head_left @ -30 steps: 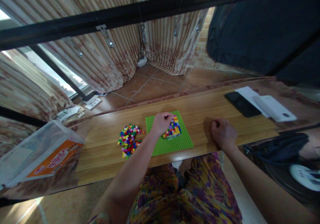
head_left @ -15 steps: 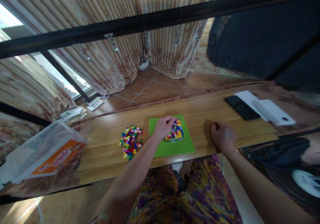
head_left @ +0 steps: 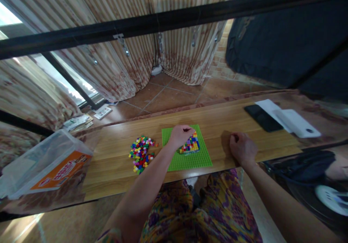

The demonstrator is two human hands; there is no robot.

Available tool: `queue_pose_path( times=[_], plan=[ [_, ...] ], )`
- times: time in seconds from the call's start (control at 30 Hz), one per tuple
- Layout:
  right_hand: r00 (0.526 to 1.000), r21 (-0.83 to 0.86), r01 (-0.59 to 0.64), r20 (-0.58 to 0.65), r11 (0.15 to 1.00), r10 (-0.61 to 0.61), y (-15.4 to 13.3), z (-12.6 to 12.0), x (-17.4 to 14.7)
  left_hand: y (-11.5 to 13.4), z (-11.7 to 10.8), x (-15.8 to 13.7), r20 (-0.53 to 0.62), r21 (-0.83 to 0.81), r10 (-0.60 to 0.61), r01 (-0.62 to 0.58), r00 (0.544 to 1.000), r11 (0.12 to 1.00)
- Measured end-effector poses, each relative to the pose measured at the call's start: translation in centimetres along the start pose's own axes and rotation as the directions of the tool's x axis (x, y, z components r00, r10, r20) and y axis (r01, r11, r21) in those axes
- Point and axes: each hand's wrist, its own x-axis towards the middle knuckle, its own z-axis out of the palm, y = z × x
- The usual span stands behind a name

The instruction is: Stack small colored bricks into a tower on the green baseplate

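My left hand (head_left: 179,136) is over a block of many-coloured toy bricks (head_left: 190,147), its fingertips pinched together at the block's far edge. Whatever sits between those fingertips is too small to make out. The block stands on a green studded baseplate (head_left: 202,159), and my hand hides its far left part. My right hand (head_left: 243,149) rests on the wooden table to the right of the baseplate, curled in a loose fist with nothing visible inside. A heap of loose small bricks (head_left: 141,152) lies left of the baseplate, beside my left forearm.
On the table's right end lie a black phone (head_left: 263,117) and white flat items (head_left: 299,121). A clear plastic box with an orange label (head_left: 61,172) stands at the left end. A dark metal bar (head_left: 174,21) crosses beyond the table, before striped curtains (head_left: 114,69).
My left hand has shifted slightly to the right across the brick block, still pinched. My right hand stays in place on the table.
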Motion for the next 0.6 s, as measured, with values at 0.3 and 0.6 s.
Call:
queue_pose_path(
  times=[0.3, 0.6],
  plan=[
    [1.000, -0.018, -0.007, -0.002, 1.000, 0.007, 0.0, 0.0, 0.0, 1.3, 0.1, 0.6, -0.042, 0.055, -0.112, 0.114, 0.993, 0.992],
    [1.000, -0.024, 0.010, -0.016, 1.000, -0.010, 0.3, 0.2, -0.1, 1.1, 0.5, -0.6, -0.097, 0.059, -0.044, 0.049, 0.994, 0.997]
  ],
)
